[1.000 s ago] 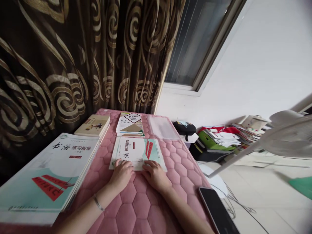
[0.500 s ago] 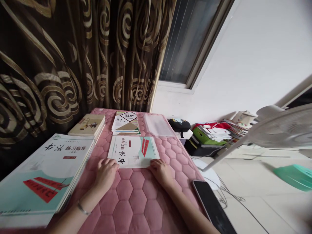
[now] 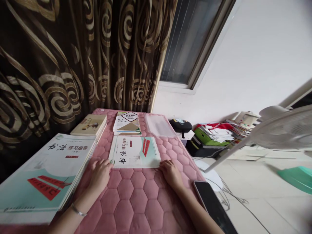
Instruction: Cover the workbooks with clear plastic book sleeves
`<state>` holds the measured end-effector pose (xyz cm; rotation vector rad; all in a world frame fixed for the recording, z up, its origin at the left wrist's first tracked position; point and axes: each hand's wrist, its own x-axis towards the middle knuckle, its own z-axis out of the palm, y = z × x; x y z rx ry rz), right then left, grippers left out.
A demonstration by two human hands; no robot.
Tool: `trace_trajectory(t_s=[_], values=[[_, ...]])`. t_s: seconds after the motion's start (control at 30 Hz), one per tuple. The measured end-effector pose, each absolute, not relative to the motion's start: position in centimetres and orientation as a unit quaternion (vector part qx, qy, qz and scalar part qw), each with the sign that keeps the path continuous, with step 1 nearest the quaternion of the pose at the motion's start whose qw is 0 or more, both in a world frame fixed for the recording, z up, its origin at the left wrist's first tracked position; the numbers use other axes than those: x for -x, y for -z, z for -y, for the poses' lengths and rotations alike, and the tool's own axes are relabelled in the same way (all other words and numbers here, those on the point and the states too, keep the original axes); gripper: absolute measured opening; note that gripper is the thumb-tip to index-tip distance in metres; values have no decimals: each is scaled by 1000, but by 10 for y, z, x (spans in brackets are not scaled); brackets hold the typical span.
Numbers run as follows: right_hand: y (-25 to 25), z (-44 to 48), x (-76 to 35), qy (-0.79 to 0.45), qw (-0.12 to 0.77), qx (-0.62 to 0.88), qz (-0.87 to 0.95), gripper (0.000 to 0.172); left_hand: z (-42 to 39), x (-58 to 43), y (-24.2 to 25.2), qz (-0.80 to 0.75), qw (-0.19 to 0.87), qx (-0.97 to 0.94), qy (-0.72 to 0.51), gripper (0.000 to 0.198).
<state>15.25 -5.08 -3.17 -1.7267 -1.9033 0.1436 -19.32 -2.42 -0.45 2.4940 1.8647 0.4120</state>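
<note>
A calligraphy exercise book (image 3: pixel 136 152) lies flat, turned sideways, on the pink quilted surface in front of me. My left hand (image 3: pixel 101 173) rests at its near left corner, fingertips touching or just beside the edge. At the near right corner, my right hand (image 3: pixel 172 173) lies palm down with its fingers bent slightly, by the cover's edge. Neither hand has the book lifted. To the left is a stack of the same kind of calligraphy books (image 3: pixel 46 172). Beyond the single book lies a small pile of Chinese language workbooks (image 3: pixel 127 124).
Clear plastic covers (image 3: pixel 159 125) lie at the far right of the quilted surface (image 3: pixel 136 208). Beige-covered books (image 3: pixel 89 125) sit at the far left, near the curtain (image 3: pixel 117 52). A phone (image 3: pixel 214 206) lies along the right edge. A fan (image 3: pixel 280 126) stands on the floor.
My hands have moved outward from the book's near edge towards its corners, the left one leftward and the right one rightward. The book lies almost where it was.
</note>
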Motion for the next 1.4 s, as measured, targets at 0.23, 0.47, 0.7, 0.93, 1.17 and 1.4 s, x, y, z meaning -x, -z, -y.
trace_trajectory(t_s=[0.23,0.47,0.7,0.93,1.17,1.4], values=[[18,43,-71,-25,226,645,730,11,33,122,2,-587,16,-799,-134,22],[22,31,-37,-29,212,656,724,12,28,112,11,-573,-8,-806,-145,25],[25,45,-115,-59,245,680,689,15,22,163,9,-593,15,-791,-152,41],[37,51,-168,-91,305,655,685,27,18,202,5,-579,51,-800,-147,69],[28,50,-168,-90,280,658,693,26,6,216,17,-552,111,-810,-165,76],[2,22,-149,-52,180,663,725,21,11,201,14,-573,42,-808,-129,68]])
